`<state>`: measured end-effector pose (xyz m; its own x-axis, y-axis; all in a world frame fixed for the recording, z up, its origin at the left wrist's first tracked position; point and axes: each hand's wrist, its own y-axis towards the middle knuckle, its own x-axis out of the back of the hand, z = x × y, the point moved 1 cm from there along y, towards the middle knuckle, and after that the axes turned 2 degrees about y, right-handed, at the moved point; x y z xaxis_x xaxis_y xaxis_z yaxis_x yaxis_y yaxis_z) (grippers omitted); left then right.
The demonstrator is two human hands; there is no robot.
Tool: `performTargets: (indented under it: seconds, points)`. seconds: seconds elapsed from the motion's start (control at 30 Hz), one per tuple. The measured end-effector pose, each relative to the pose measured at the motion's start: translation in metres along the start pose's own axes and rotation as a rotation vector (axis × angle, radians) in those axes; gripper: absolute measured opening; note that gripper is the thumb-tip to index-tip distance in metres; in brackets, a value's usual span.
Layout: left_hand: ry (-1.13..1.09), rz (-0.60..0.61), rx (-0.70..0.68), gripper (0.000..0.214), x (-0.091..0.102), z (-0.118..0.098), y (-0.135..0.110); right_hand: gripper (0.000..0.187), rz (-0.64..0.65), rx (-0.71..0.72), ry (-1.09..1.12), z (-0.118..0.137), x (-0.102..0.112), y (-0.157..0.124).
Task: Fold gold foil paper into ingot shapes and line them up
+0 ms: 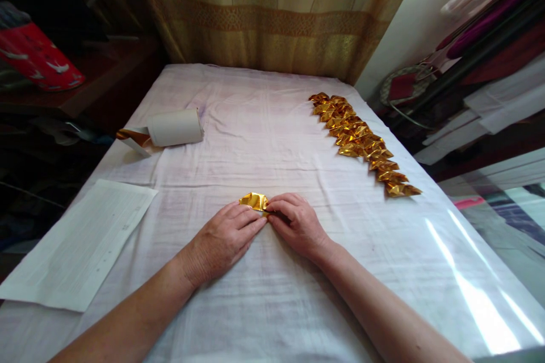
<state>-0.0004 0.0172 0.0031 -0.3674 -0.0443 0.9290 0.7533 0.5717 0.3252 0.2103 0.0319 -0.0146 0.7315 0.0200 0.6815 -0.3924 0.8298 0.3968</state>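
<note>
A small piece of shiny gold foil paper (254,201), partly folded, is between my two hands near the middle of the table. My left hand (223,236) lies over its left and near side, fingers pressed together on it. With thumb and fingers, my right hand (298,223) pinches the right end of the foil. The fingertips nearly meet at its near edge, and they hide part of the folds. To the far right, several folded gold foil ingots (353,127) lie in a long overlapping row.
A white roll (175,127) with gold-lined sheet ends lies at the left. Nearer, a printed white sheet (85,244) rests on the cloth-covered table (255,136). A gold curtain (264,17) hangs behind; hanging clothes (481,68) are at the right, a red container (38,54) at the left.
</note>
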Motion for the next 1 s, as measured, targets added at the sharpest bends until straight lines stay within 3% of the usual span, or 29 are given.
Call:
performTargets:
  seconds: [0.4,1.0]
  points:
    - [-0.005,-0.004,0.024,0.032,-0.0009,-0.0026,0.0010,0.009,-0.028,-0.085,-0.069,0.0042,-0.0012,0.0001]
    - [-0.040,-0.014,0.018,0.030,0.0004,-0.0022,0.0017,0.015,-0.023,-0.099,-0.033,0.0022,-0.0018,0.0006]
